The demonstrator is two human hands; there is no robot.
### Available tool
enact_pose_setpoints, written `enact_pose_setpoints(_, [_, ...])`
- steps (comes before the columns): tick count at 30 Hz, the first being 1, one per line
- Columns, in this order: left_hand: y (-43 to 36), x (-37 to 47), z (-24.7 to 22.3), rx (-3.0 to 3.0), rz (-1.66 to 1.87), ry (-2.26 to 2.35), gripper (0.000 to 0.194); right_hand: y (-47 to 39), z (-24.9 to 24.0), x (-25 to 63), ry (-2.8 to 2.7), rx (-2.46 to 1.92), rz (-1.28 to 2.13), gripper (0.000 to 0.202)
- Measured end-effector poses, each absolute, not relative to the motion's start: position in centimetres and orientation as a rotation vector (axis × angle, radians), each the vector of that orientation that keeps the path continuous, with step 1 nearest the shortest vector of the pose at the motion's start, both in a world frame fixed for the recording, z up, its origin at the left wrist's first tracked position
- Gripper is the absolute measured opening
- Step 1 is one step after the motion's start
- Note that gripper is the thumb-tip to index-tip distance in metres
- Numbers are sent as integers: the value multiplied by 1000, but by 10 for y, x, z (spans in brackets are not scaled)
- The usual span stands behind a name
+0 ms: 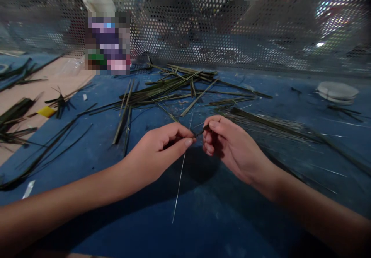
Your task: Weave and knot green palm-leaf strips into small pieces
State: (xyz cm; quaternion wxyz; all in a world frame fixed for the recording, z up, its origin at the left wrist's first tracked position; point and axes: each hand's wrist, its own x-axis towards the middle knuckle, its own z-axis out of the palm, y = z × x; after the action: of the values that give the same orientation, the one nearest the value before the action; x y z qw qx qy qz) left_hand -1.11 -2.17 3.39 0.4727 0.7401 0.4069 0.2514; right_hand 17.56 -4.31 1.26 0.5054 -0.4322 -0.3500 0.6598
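My left hand (162,149) is closed in a pinch, thumb against fingers, on one end of a short dark leaf strip (199,134). The strip looks twisted and spans the small gap to my right hand (232,146), whose thumb and forefinger grip its other end. A thin shiny wire (179,186) passes by my left fingertips and slants down over the blue table. Whether the wire is fixed to the strip is too small to make out. Beyond my hands lies a loose pile of long dark green leaf strips (162,89).
Thin straight wires (278,124) lie to the right under a long leaf strip. A white round spool-like object (337,91) sits at the far right. More leaf pieces (17,111) and a yellow scrap (46,112) lie left. A perforated metal panel (185,26) stands behind the blue table (162,227).
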Motion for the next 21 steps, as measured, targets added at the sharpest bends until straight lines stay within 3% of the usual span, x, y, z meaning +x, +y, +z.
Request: enact_pose_setpoints(21, [-29, -14, 40, 1889, 555, 1010, 23, -51, 19, 178, -1101, -1011, 1513, 5])
